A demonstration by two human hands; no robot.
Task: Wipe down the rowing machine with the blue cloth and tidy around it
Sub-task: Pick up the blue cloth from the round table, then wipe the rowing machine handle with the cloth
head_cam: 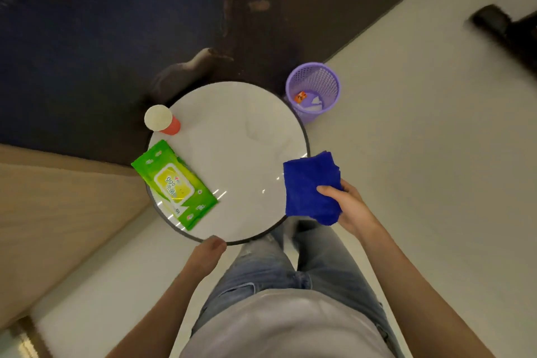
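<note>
From the head view, my right hand (pixel 351 206) pinches the folded blue cloth (pixel 311 187), thumb on top and fingers curled beneath it, at the right near edge of the round white table (pixel 241 131). I cannot tell whether the cloth rests on the tabletop or is just clear of it. My left hand (pixel 207 250) sits at the table's near rim with the fingers loosely curled, holding nothing that I can see.

I judge this the pick-up step: the cloth is in my grip and no wiping has begun. Next I must turn and carry it to the rowing machine. A dark blurred shape (pixel 505 29) on the floor, far right, may be part of it, but I cannot tell.

The purple mesh bin (pixel 331 96), just beyond the table on the far right, holds an orange wrapper (pixel 300 97) and crumpled white tissue (pixel 315 103). On the table's left lie a green wipes pack (pixel 174 183), closed, and farther off a paper cup (pixel 161 119); its contents are hidden.
</note>
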